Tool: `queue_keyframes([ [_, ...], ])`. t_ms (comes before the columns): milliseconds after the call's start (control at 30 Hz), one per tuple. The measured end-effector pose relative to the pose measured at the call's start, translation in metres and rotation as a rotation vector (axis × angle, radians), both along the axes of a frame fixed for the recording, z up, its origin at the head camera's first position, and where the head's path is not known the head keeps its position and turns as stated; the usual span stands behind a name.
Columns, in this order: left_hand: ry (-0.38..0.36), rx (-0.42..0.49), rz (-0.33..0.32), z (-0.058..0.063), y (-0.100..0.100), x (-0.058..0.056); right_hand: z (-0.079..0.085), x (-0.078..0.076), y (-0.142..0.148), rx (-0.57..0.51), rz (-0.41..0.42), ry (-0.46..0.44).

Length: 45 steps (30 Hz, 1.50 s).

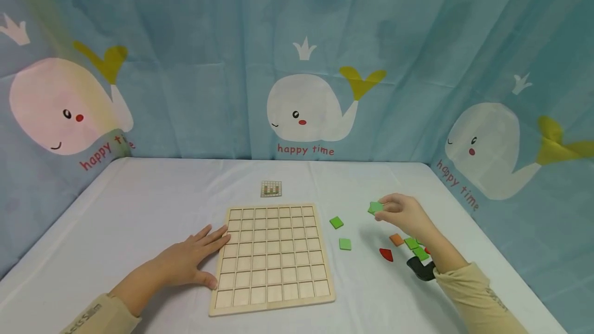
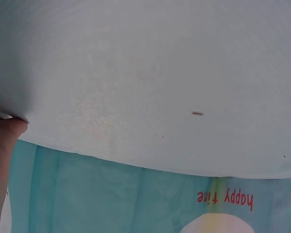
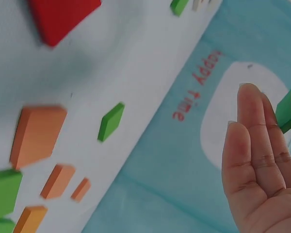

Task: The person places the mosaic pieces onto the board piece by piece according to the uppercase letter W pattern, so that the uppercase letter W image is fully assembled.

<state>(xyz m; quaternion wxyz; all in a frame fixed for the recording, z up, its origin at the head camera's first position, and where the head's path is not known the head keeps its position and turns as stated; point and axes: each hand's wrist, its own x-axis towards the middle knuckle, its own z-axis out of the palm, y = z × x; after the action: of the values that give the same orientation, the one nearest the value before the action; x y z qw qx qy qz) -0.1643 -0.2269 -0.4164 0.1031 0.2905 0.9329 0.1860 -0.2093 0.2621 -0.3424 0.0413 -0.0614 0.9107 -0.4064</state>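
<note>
A pale wooden grid board [image 1: 273, 301] lies flat on the white table. My left hand [image 1: 192, 259] rests along its left edge, fingers spread, with fingertips on the frame; the left wrist view catches only part of this hand [image 2: 5, 141] at its side. Above the table, to the right of the board, my right hand [image 1: 405, 214] pinches a green square tile [image 1: 375, 207] between thumb and fingers. In the right wrist view the same green tile [image 3: 286, 112] shows at the edge, partly hidden by the fingers.
Between board and right hand lie two green tiles [image 1: 345, 244]. Below that hand are a red quarter-round piece [image 1: 386, 255], an orange tile [image 1: 396, 240], several green tiles [image 1: 420, 253] and a black curved piece [image 1: 419, 271]. A small pattern card [image 1: 271, 189] sits behind the board.
</note>
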Motion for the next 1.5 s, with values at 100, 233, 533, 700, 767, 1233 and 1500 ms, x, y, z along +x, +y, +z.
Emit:
queue_keyframes([
  [100, -0.009, -0.001, 0.004, 0.001, 0.000, 0.000, -0.002, 0.002, -0.006, -0.013, 0.009, 0.016],
  [233, -0.014, -0.001, 0.007, 0.001, 0.001, 0.000, -0.005, 0.004, -0.014, -0.038, 0.024, 0.047],
  [533, -0.015, -0.010, 0.014, 0.002, 0.001, 0.001, -0.010, 0.004, -0.028, -0.043, 0.048, 0.102],
  [700, -0.010, -0.009, 0.011, 0.001, 0.000, 0.001, -0.012, 0.005, -0.036, -0.054, 0.053, 0.098],
  [767, -0.009, -0.009, 0.010, 0.001, 0.000, 0.000, -0.013, 0.005, -0.039, -0.043, 0.045, 0.108],
  [1233, 0.005, -0.016, 0.008, 0.001, 0.001, 0.001, -0.030, 0.006, -0.058, -0.045, 0.165, 0.181],
  [1500, 0.003, -0.008, 0.013, 0.002, 0.002, 0.004, -0.036, 0.008, -0.073, -0.057, 0.144, 0.159],
])
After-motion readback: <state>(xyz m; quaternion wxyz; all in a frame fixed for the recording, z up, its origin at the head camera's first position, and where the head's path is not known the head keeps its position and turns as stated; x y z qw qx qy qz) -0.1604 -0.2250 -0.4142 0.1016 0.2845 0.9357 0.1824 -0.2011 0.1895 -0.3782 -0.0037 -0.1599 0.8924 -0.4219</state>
